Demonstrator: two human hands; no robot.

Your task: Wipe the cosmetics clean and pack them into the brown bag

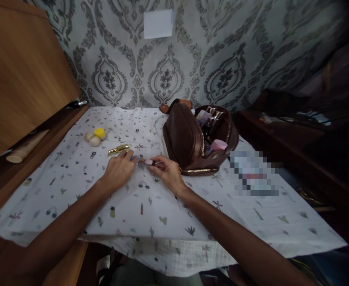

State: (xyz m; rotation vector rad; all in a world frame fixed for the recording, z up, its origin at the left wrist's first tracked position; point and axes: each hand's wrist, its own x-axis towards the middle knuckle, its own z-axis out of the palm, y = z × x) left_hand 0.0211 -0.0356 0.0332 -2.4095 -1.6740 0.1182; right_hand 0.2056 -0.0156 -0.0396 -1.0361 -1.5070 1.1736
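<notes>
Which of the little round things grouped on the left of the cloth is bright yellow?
The yellow piece at the back of the group. Its strong colour sets it apart: the beige piece in front is far paler.

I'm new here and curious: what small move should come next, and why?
Perhaps lay the small pinkish item beside the gold tube: the right hand seems to hold it close to the cloth, where the tube lies by the left hand.
</notes>
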